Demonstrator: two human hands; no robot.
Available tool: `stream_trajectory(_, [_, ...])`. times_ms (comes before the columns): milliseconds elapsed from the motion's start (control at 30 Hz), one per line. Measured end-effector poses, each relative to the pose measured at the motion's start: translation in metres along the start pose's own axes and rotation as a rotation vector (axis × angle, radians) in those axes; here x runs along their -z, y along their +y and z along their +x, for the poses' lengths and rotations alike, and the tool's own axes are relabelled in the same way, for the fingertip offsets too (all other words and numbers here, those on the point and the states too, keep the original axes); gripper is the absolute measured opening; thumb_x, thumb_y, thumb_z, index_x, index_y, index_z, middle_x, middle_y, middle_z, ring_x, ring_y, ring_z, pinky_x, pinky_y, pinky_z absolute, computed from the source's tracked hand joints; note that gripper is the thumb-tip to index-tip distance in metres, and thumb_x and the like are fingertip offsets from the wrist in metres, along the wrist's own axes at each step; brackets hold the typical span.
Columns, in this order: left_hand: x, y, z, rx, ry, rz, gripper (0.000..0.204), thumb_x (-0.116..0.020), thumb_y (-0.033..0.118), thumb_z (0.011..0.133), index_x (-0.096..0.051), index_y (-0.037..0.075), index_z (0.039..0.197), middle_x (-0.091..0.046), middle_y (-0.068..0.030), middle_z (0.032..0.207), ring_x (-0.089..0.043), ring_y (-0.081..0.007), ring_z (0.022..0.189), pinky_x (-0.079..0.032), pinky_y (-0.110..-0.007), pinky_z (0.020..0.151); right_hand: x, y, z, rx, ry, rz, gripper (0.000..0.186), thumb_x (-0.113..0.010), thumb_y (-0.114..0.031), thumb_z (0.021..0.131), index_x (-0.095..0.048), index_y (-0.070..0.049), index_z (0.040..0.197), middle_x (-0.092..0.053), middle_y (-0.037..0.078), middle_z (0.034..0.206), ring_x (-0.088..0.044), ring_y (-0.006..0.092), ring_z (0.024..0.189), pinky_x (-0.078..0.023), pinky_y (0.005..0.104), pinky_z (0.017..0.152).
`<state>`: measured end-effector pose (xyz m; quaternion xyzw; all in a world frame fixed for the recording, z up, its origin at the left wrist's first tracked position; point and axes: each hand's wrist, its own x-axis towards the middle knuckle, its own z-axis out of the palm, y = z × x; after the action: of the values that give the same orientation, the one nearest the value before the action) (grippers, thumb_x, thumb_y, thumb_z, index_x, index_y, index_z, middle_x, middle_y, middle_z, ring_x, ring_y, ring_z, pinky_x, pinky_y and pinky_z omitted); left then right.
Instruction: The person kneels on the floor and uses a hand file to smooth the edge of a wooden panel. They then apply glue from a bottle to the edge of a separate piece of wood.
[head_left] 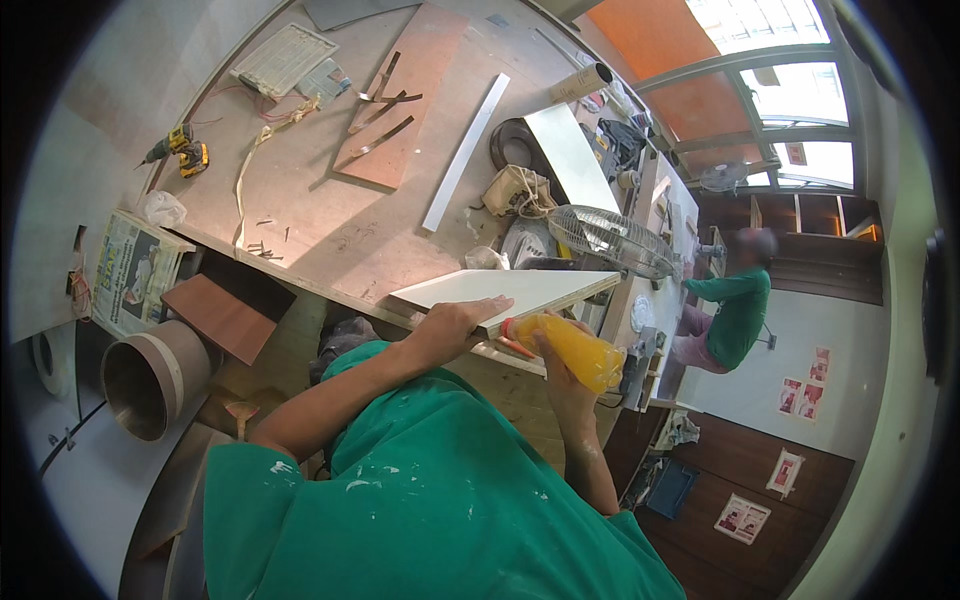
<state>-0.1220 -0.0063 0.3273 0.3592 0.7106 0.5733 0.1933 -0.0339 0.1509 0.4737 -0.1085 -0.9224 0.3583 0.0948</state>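
Note:
A white-faced board (pixel 520 286) lies at the table's near edge, its raw plywood edge toward me. My left hand (pixel 455 328) is closed over the near left part of this board, fingers on its white face; the thumb is hidden. In my right hand (pixel 566 372) is a soft plastic squeeze bottle (pixel 596 362) of yellow-orange liquid, probably glue. The bottle is tilted, and its red nozzle (pixel 507 328) points left, at the board's edge close to my left fingers.
On the workbench (pixel 300 190) are a cordless drill (pixel 183 152), a reddish board (pixel 410 90) with dark strips, a long white strip (pixel 466 150) and a fan (pixel 612 240). A cardboard tube (pixel 150 385) stands lower left. Another person (pixel 735 305) in green works at the right.

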Motion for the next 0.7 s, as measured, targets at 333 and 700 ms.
stream_trajectory(333, [-0.005,-0.013,0.002,-0.028,0.07,0.005,0.061,-0.075,0.007,0.088,-0.061,0.012,0.147,-0.07,-0.0176,0.132,-0.07,-0.0375,0.115,-0.058,-0.045,0.099,0.002,-0.027,0.017,0.149,-0.099,-0.106,0.04,-0.087,-0.01,0.083,-0.074,0.001,0.118,-0.076,0.016,0.105,-0.073,0.0266,0.091,-0.059,0.0357,0.079])
stream_trajectory(700, [-0.008,-0.017,0.001,-0.041,0.08,0.019,0.057,-0.075,0.012,0.09,-0.061,0.01,0.146,-0.07,-0.0161,0.133,-0.069,-0.0359,0.116,-0.057,-0.045,0.099,-0.009,-0.023,0.014,0.089,-0.124,-0.103,0.022,-0.083,-0.011,0.089,-0.078,-0.002,0.108,-0.076,0.012,0.097,-0.073,0.0241,0.083,-0.057,0.0328,0.073])
